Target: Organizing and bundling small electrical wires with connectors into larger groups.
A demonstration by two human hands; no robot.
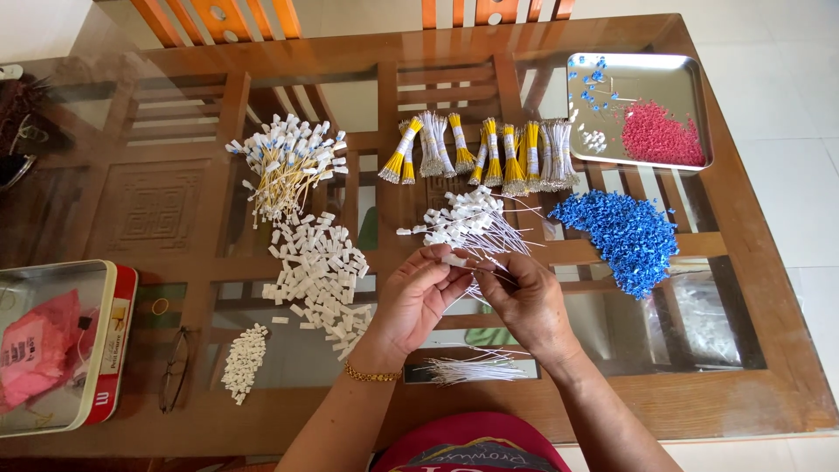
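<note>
Over the glass table [752, 288], left hand [411, 301] and right hand [527, 301] meet — pinching white connector [454, 260].

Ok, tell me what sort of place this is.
Probably a home dining room used for piecework: a glass-topped wooden table with wooden chairs pushed in, a tiled floor, and sorted heaps of small white parts and blue beads around the hands.

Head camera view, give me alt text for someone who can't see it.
Two bare hands, left hand and right hand, pinch a small white plastic connector and thin white wires over a glass-topped wooden table. Around them lie a pile of blue plastic pieces, loose white connectors, yellow-and-white wire bundles and a steel tray.
</note>
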